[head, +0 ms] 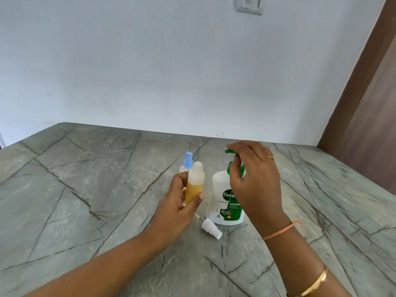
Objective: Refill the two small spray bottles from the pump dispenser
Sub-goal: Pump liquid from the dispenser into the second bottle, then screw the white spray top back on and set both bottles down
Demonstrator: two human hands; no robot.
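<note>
Right hand (pixel 255 183): I see it curled on the green head of the pump dispenser (pixel 220 202).
Left hand (pixel 180 202): grips the open spray bottle (pixel 195 183) just beside it.
Risk: the nozzle isn't over that narrow mouth, so pumping now likely spills.
Spray cap (pixel 211 228): loose, could roll.

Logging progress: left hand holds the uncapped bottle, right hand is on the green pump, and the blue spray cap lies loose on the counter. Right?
One slip: in the head view the loose cap on the counter is white; the blue cap sits on the second bottle behind. The rest holds.
</note>
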